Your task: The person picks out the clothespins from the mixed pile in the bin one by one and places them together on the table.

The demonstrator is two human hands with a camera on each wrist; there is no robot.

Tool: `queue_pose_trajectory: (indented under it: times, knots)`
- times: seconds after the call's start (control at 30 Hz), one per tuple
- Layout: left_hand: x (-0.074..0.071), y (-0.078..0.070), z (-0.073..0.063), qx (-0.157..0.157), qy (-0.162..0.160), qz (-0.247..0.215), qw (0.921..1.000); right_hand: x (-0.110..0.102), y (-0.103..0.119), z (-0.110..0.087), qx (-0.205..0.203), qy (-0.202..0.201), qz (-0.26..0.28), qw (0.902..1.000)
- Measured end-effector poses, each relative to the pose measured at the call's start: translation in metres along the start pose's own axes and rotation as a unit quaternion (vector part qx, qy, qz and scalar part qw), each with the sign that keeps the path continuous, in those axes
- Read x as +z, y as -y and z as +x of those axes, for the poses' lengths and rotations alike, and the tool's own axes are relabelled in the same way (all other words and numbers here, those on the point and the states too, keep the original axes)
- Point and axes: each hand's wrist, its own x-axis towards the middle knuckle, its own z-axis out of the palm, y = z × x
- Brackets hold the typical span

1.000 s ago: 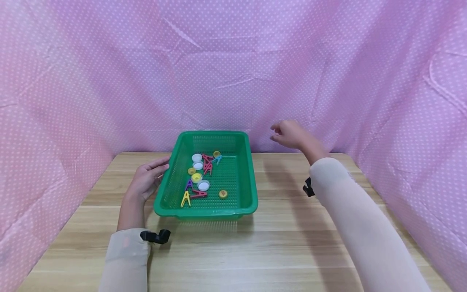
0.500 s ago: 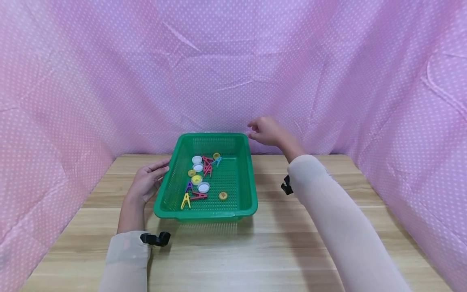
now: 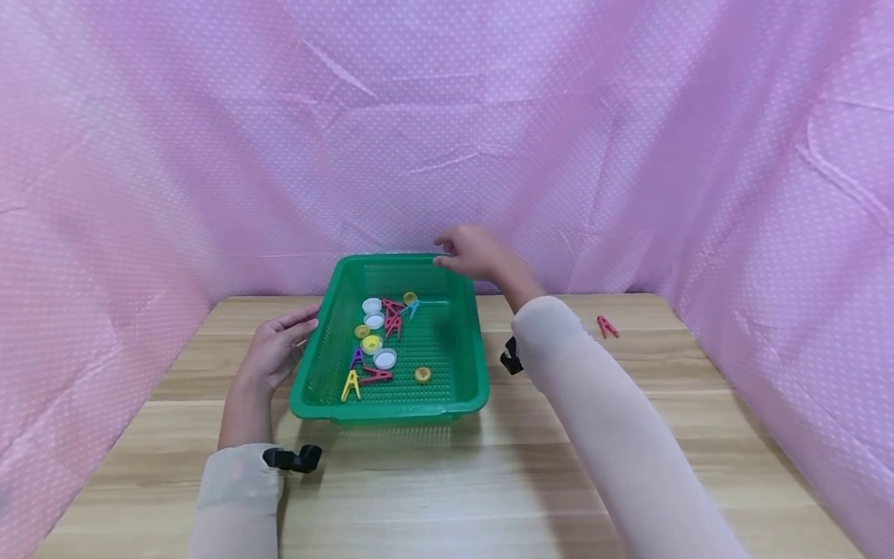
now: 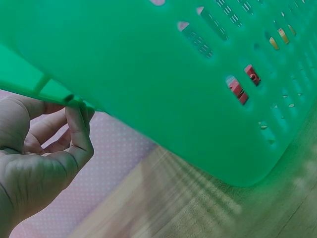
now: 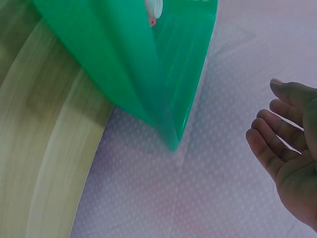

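My left hand (image 3: 275, 349) grips the left rim of a green plastic basket (image 3: 387, 411). In the left wrist view its thumb and fingers (image 4: 79, 131) pinch that rim from outside. Inside the basket lie several clothespins, among them a yellow clothespin (image 3: 351, 384), a purple clothespin (image 3: 358, 357) and a light blue clothespin (image 3: 411, 309), with several red ones. White bottle caps (image 3: 384, 358) and yellow bottle caps (image 3: 422, 375) lie among them. My right hand (image 3: 475, 252) hovers over the basket's far right corner, holding nothing, its fingers relaxed in the right wrist view.
One red clothespin (image 3: 607, 326) lies alone on the wooden table (image 3: 391, 497), to the right of my right forearm. A pink dotted curtain (image 3: 447, 140) hangs behind the table and along both sides. Black straps sit on both wrists.
My right hand has moved left, from beside the basket to above its far right corner. The red clothespin on the table, earlier hidden by the arm, now shows. The left hand keeps its grip.
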Motion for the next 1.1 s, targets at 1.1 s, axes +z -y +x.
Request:
queue_pose_trajectory:
  times: [1.1]
  knots:
    - [-0.002, -0.001, 0.0, -0.005, 0.0, -0.005, 1.0, 0.075, 0.032, 0.037, 0.01, 0.037, 0.075, 0.9965]
